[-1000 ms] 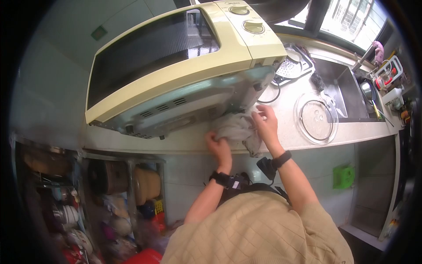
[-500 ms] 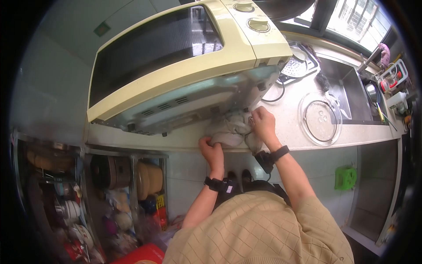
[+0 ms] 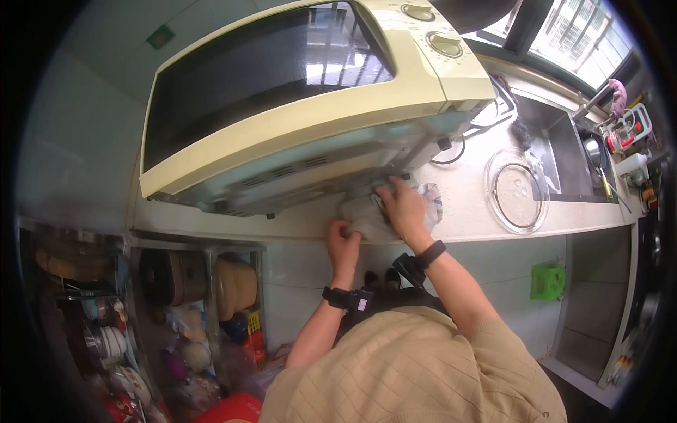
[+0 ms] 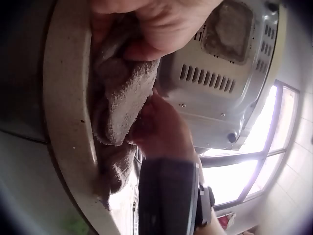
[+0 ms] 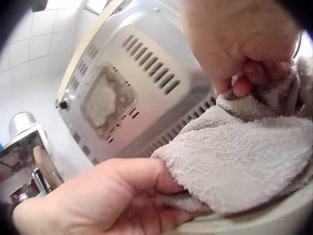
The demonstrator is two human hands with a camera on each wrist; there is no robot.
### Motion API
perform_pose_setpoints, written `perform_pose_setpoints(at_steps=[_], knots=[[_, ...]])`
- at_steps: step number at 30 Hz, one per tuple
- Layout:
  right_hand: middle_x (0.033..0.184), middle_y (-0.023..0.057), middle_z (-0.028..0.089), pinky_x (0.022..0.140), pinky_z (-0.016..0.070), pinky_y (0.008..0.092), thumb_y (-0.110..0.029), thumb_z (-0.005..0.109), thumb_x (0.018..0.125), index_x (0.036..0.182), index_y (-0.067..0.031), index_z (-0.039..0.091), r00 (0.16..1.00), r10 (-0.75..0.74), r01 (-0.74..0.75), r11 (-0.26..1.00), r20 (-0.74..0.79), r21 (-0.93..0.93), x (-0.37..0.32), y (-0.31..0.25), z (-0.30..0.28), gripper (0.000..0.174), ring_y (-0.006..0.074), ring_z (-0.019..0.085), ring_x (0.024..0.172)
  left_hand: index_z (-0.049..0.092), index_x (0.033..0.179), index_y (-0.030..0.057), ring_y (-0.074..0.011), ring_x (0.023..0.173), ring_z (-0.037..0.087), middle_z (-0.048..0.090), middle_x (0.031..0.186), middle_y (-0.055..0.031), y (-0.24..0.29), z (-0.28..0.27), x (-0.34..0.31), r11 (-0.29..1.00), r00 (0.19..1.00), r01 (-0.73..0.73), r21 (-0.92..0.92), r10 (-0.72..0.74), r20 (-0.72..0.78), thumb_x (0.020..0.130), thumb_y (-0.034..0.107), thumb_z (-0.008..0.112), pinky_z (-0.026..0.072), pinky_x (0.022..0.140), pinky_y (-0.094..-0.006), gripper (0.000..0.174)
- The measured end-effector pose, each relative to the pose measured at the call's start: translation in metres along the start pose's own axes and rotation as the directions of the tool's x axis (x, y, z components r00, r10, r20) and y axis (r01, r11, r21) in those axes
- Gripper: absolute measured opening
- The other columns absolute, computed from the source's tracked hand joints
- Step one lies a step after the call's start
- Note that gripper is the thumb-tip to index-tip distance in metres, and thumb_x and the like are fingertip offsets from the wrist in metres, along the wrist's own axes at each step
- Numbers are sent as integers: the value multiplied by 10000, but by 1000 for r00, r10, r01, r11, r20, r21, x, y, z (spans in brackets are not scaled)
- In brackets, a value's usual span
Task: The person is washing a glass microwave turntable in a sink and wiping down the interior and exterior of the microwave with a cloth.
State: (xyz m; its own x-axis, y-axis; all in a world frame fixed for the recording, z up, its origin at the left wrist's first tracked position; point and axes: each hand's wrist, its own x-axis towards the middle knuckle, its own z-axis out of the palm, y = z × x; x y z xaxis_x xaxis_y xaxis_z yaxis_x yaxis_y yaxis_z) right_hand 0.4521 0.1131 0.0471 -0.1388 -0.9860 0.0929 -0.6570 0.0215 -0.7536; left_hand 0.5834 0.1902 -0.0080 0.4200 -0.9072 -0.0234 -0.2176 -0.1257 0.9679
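Observation:
A crumpled grey cloth (image 3: 370, 216) lies on the counter's front edge, under the raised front of a cream microwave (image 3: 296, 120). My left hand (image 3: 343, 247) pinches the cloth's left end; in the right wrist view the left hand (image 5: 112, 196) has thumb and fingers on either side of the cloth (image 5: 234, 161). My right hand (image 3: 407, 211) grips the bunched cloth farther right, its fingers curled into the folds in the right wrist view. The microwave's vented metal underside (image 4: 210, 98) faces both hands, tilted up.
A round glass plate (image 3: 517, 190) lies on the counter (image 3: 465, 211) to the right, before the sink (image 3: 560, 151). A white rack stands behind, near a black cable. Shelves with pots are at lower left, a green container (image 3: 548, 282) at lower right, a window at upper right.
My right hand has shifted left over the cloth, and the cloth's folds have changed, with an end now spread to its right. My left hand stays at the cloth's left end.

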Motion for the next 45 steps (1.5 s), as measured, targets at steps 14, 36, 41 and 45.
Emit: perform_pose_setpoints(at_steps=[14,36,41,45], knots=[[560,-55,439,371,245,158,-184,553,877,776,-88,562,984,146,-41,753,-105,657,34,54,-195,139,16,356,442,517,997,25,-287,1049,471,494,1113,-156,34,23,-11,936,948,-286,206,308,-83,703,8,544,364,916,-348,296],[752,47,604,542,449,231,-118,588,815,1083,-27,583,956,-55,-33,955,287,294,65,152,-214,283,92,531,596,619,906,97,-327,922,508,564,1001,-70,57,133,-28,781,912,-366,505,409,28,540,93,718,439,794,-381,379],[864,72,617,549,465,243,-107,579,816,1061,-14,578,939,-209,-6,781,272,624,37,100,-143,261,101,558,637,608,946,70,-310,972,524,555,1070,-96,128,135,-25,760,780,-563,325,618,-95,556,107,760,437,824,-375,420],[871,78,620,580,466,242,-98,560,820,1059,-2,571,961,-208,16,700,182,714,47,86,-152,257,111,565,666,612,952,103,-340,1038,470,532,1145,-92,164,139,-3,389,490,-717,579,872,22,585,57,708,419,856,-382,383]])
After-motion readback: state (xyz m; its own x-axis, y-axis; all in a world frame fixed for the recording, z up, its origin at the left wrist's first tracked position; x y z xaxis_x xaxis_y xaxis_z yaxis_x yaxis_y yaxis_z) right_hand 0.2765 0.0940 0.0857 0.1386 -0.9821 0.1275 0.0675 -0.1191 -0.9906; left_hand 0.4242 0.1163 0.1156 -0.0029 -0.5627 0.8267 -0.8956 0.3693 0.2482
